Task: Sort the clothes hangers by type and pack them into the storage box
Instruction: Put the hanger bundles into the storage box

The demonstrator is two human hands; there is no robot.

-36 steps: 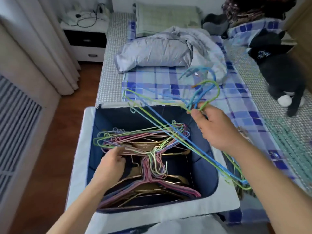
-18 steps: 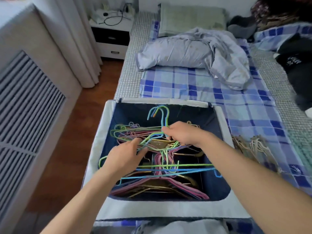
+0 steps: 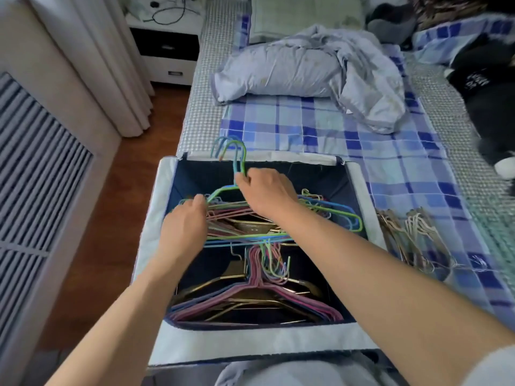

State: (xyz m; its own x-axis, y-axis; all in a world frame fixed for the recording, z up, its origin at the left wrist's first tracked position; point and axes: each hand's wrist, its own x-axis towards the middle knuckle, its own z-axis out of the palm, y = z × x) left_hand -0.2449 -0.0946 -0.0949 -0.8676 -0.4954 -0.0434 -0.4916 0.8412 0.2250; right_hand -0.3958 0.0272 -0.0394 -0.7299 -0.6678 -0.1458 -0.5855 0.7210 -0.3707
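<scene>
While our right hand pinches the necks of the green and blue wire hangers just below their hooks, the bundle lies across the far half of the storage box, resting on the pink hangers and gold ones already packed. Our left hand has its fingertips on the bundle's left shoulder; we cannot tell whether it grips the wire or only steadies it. These hangers look light, thin and springy, and we judge they will snag on one another easily. Holding them together at the necks seems best to us, since that keeps the hooks aligned. More pale hangers wait on the checked bedsheet just beside the box.
</scene>
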